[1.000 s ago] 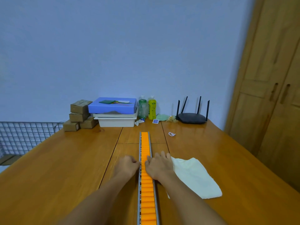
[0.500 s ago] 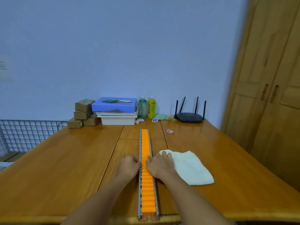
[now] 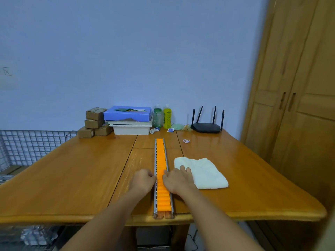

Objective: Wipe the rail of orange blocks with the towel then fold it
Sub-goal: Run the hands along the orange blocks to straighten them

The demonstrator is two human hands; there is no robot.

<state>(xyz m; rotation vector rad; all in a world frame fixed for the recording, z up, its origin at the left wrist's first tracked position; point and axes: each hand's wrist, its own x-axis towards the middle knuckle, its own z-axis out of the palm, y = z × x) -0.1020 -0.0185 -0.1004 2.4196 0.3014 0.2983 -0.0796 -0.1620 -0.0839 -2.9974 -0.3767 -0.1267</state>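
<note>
Head view, the only one. The rail of orange blocks [image 3: 161, 175] runs lengthwise down the middle of the wooden worktop [image 3: 72, 171], its near end at the front edge, its far end short of the clutter by the wall. That line puts it straight out from the body, so a wipe can travel its length in one reach.

Left hand [image 3: 143, 181] sits against the rail's left metal edge, fingers curled in a loose fist; grip grasps nothing that I can see, and seems to brace the rail from the side. Right hand [image 3: 176, 180] rests palm-down against the right edge, fingers spread and released, fingertips [image 3: 181, 167] over the near-left corner of the towel [image 3: 203, 172]. Whether any finger has pinched the cloth I cannot tell.

Towel lies in a loose fold, flat on the worktop just beside the rail on its right, close to the working hand. Judgement: wiping not yet begun; the two hands flanking the rail look like squaring or steadying it first.

Far end: boxes [image 3: 95, 120], blue bin [image 3: 127, 114], two bottles [image 3: 162, 116], router [image 3: 206, 127], all well apart from the work.
</note>
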